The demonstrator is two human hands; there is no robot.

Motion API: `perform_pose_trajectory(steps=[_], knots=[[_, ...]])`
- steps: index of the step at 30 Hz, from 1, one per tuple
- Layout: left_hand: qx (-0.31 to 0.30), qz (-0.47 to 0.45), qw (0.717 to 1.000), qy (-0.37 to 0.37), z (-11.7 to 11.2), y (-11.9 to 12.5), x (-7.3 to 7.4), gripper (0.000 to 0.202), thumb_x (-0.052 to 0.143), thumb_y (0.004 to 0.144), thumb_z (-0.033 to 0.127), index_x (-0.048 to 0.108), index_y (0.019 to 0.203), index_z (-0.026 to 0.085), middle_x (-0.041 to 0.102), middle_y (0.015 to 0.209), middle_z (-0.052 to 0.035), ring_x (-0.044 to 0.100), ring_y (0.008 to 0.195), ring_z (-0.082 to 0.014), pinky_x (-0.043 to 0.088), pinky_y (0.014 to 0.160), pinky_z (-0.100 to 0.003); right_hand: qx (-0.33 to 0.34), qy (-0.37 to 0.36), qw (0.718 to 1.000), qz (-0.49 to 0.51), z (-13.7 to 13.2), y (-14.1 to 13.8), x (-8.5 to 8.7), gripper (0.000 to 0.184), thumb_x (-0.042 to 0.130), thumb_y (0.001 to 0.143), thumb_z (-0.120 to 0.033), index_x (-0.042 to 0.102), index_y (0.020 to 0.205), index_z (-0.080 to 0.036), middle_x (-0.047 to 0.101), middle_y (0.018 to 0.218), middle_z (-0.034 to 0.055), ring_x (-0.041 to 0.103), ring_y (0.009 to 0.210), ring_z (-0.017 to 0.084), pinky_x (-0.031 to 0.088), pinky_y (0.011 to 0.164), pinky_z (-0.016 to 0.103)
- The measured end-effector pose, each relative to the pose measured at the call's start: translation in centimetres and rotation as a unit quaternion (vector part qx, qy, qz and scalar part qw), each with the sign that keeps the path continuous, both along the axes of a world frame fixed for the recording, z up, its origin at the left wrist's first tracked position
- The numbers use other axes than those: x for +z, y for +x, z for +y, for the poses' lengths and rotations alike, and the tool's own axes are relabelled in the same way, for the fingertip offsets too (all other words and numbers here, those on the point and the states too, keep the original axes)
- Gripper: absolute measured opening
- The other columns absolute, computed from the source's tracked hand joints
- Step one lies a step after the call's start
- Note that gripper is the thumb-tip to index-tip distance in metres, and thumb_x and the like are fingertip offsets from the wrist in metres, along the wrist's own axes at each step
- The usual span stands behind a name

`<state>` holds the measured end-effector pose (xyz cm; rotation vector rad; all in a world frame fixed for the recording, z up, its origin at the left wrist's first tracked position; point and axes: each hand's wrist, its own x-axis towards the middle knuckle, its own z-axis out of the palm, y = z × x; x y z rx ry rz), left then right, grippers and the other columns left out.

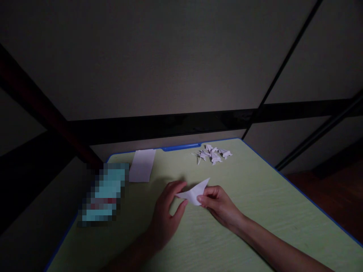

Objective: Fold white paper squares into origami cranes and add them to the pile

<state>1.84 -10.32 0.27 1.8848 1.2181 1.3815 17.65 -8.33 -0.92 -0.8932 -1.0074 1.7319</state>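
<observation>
A small piece of folded white paper (pixel 193 193) is held just above the table, one pointed corner angled up and to the right. My right hand (pixel 219 204) pinches its right side, thumb in front and fingers behind. Around its left end, my left hand (pixel 167 211) is curved with thumb and fingers apart. The left thumb tip lies close to the paper's lower edge; I cannot tell whether it touches. Beyond the hands, several small folded paper figures (pixel 214 155) sit in a cluster, with a thin white strip or loop (pixel 199 160) at their left.
A stack or sheet of white paper (pixel 142 166) lies at the table's back left. Beside it is a blurred turquoise item (pixel 106 192). The pale green table (pixel 255 196) has a blue edge and a blue handle (pixel 181 147), and stands against a dark-banded panel (pixel 159 130).
</observation>
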Motion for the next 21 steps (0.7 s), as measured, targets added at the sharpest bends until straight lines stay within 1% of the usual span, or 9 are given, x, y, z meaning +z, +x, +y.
perform_pose_trajectory(steps=[2, 3, 4, 6, 10, 14, 21], knots=[[-0.015, 0.077, 0.992, 0.101, -0.24, -0.10, -0.21, 0.035, 0.048, 0.073, 0.007, 0.055, 0.104, 0.021, 0.059, 0.099, -0.0066, 0.055, 0.090, -0.0165, 0.045, 0.078, -0.027, 0.005, 0.007, 1.000, -0.003, -0.05, 0.02, 0.02, 0.019, 0.074, 0.053, -0.029, 0.067, 0.058, -0.012, 0.059, 0.051, -0.0014, 0.045, 0.048, 0.007, 0.031, 0.051, 0.022], [-0.021, 0.105, 0.985, 0.134, -0.35, -0.15, -0.31, 0.037, 0.046, 0.074, 0.005, 0.055, 0.105, 0.022, 0.059, 0.099, -0.0066, 0.055, 0.090, -0.0159, 0.045, 0.078, -0.026, 0.008, 0.010, 1.000, -0.003, -0.06, 0.04, 0.01, 0.019, 0.074, 0.053, -0.029, 0.068, 0.059, -0.012, 0.061, 0.053, -0.0007, 0.047, 0.050, 0.008, 0.033, 0.053, 0.022], [-0.023, 0.126, 0.980, 0.154, -0.44, -0.21, -0.41, 0.038, 0.045, 0.075, 0.004, 0.055, 0.107, 0.022, 0.059, 0.098, -0.0069, 0.055, 0.089, -0.0155, 0.045, 0.077, -0.025, 0.011, 0.011, 1.000, -0.003, -0.07, 0.07, -0.01, 0.018, 0.074, 0.054, -0.028, 0.068, 0.060, -0.012, 0.062, 0.055, -0.0002, 0.049, 0.051, 0.009, 0.035, 0.054, 0.023], [-0.014, 0.153, 0.973, 0.172, -0.54, -0.30, -0.54, 0.039, 0.047, 0.074, 0.004, 0.054, 0.109, 0.021, 0.058, 0.098, -0.0079, 0.055, 0.089, -0.0161, 0.045, 0.077, -0.026, 0.013, 0.008, 1.000, 0.000, -0.07, 0.12, -0.07, 0.016, 0.073, 0.054, -0.027, 0.068, 0.060, -0.013, 0.063, 0.055, 0.0002, 0.051, 0.052, 0.009, 0.036, 0.055, 0.023], [0.000, 0.163, 0.974, 0.158, -0.37, -0.42, -0.58, 0.037, 0.054, 0.071, 0.011, 0.055, 0.108, 0.017, 0.060, 0.097, -0.0097, 0.056, 0.088, -0.0184, 0.047, 0.076, -0.029, 0.001, -0.007, 1.000, 0.016, -0.01, 0.10, -0.03, 0.012, 0.075, 0.053, -0.024, 0.067, 0.055, -0.014, 0.064, 0.056, -0.0004, 0.051, 0.049, 0.007, 0.037, 0.053, 0.021], [-0.007, 0.148, 0.979, 0.139, 0.03, -0.41, -0.56, 0.032, 0.058, 0.070, 0.017, 0.059, 0.102, 0.017, 0.063, 0.094, -0.0098, 0.059, 0.084, -0.0189, 0.050, 0.073, -0.029, 0.003, -0.014, 1.000, 0.015, -0.02, 0.03, 0.26, 0.012, 0.075, 0.052, -0.022, 0.068, 0.055, -0.014, 0.065, 0.057, -0.0007, 0.051, 0.050, 0.006, 0.037, 0.053, 0.020], [-0.012, 0.132, 0.986, 0.100, 0.17, -0.27, -0.60, 0.031, 0.060, 0.069, 0.019, 0.062, 0.100, 0.017, 0.066, 0.092, -0.0095, 0.062, 0.081, -0.0196, 0.051, 0.073, -0.030, 0.005, -0.005, 1.000, 0.015, -0.16, 0.04, 0.37, 0.011, 0.074, 0.054, -0.022, 0.068, 0.056, -0.013, 0.064, 0.056, -0.0015, 0.051, 0.050, 0.006, 0.037, 0.055, 0.019]])
